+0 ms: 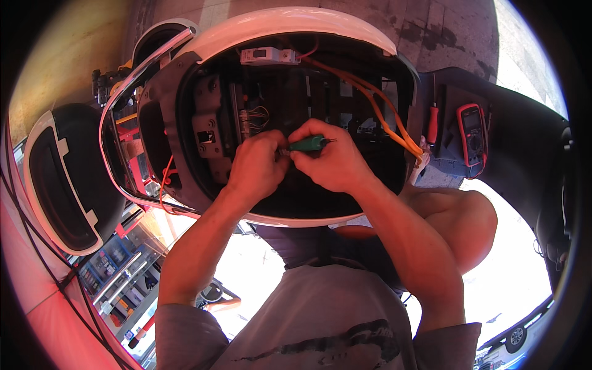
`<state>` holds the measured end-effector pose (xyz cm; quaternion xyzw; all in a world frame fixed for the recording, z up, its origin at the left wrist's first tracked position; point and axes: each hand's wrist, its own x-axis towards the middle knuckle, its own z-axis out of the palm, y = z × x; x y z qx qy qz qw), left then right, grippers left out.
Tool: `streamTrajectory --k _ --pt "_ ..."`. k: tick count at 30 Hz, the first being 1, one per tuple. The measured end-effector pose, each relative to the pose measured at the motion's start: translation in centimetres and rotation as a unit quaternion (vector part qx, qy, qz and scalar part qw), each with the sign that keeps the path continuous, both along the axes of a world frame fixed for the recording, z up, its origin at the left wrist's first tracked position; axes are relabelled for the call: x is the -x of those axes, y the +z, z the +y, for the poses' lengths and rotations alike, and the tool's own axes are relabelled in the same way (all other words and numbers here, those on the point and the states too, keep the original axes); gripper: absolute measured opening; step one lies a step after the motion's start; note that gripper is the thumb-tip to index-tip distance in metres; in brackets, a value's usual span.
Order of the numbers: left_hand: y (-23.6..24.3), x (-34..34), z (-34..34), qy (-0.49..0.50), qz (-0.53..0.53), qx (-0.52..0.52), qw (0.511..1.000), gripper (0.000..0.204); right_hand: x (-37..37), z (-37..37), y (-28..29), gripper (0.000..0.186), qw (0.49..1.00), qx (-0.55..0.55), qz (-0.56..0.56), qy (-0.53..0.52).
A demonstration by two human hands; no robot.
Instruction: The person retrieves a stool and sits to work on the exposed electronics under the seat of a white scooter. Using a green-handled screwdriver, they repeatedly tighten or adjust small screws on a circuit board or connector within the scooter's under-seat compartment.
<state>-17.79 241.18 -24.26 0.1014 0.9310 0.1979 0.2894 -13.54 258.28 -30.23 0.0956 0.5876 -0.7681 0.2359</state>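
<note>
Over the dark open compartment of a white scooter body (296, 24), both my hands meet near the middle. My right hand (336, 161) is closed round a small green-handled tool (306, 144), with a thin dark end sticking out to the right. Its left tip runs to the fingers of my left hand (259, 161). Those fingers are pinched together, and what they hold is hidden. Just beyond the left hand sits a connector with several thin wires (253, 118). A grey-white circuit breaker (268, 56) rests at the far rim, and thick orange cables (376, 102) run along the right side.
To the right, a red-handled screwdriver (433, 123) and a red multimeter (472, 135) lie on a black surface (512, 123). A chrome rail (114, 102) curves round the left end. Further left is a dark panel with a white edge (61, 185). A shelf of goods (117, 271) stands at lower left.
</note>
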Motion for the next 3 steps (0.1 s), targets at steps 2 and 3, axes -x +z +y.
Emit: streamTrajectory --k 2,3 --pt "0.08 0.07 -0.1 -0.01 0.002 -0.002 1.0 0.015 0.08 -0.04 0.04 0.021 1.0 -0.007 -0.014 0.009" --pt "0.12 0.07 -0.15 -0.016 0.005 -0.007 1.0 0.014 0.06 -0.05 0.05 0.022 1.0 -0.01 -0.025 0.015"
